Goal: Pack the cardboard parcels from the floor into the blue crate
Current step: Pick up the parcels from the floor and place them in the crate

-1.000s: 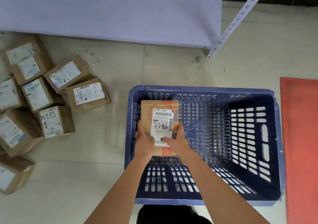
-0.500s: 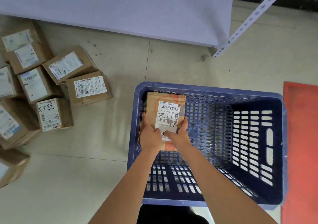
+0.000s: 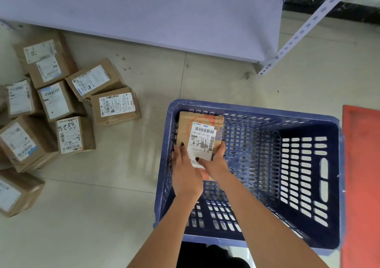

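A blue slotted crate (image 3: 331,185) stands on the floor in front of me. Inside its far left corner I hold a cardboard parcel (image 3: 200,127) with a white barcode label. My left hand (image 3: 186,171) grips its left edge and my right hand (image 3: 214,161) grips its right edge, thumb on the label. The parcel's lower end is hidden behind my hands. Whether it rests on the crate's bottom I cannot tell. Several more labelled cardboard parcels (image 3: 115,105) lie in a heap on the floor to the left.
A pale purple metal shelf (image 3: 144,12) runs along the top, its perforated leg (image 3: 287,47) reaching the floor beyond the crate. A red mat (image 3: 362,175) lies along the crate's right side. Pale floor tiles surround the crate.
Both hands have carried the parcel deeper toward the crate's far left corner. The view has shifted slightly.
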The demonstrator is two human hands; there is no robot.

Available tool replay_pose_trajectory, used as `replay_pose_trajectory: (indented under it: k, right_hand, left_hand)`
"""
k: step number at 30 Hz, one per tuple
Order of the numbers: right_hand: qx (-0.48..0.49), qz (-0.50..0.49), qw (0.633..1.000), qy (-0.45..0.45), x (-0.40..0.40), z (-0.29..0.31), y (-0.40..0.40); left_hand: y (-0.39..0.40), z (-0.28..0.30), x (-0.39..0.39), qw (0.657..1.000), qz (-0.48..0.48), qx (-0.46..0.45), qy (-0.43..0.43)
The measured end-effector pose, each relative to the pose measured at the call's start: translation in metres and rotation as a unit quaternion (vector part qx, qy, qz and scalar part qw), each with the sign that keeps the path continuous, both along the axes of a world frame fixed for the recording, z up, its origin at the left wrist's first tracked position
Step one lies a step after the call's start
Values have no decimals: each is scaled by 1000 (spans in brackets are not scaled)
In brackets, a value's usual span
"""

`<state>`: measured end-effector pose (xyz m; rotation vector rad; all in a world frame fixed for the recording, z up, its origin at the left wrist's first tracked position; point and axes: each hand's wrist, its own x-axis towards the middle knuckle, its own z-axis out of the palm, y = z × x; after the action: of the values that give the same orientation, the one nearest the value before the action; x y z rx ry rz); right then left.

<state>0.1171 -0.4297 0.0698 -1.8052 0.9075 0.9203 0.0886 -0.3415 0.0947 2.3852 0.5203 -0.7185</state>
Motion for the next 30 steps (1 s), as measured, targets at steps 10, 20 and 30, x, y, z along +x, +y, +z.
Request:
replay_pose_trajectory:
  k: [10,20,30]
  right_hand:
    - [-39,41,998,-5,-6,87,-6]
    - [15,124,989,-75,20,212,71]
    - [77,128,985,-89,55,211,215]
  left_hand:
    - [28,89,22,978,160,-134,-6]
    - [122,192,27,961,223,-165,22]
    - [278,172,39,964,228,-130,33]
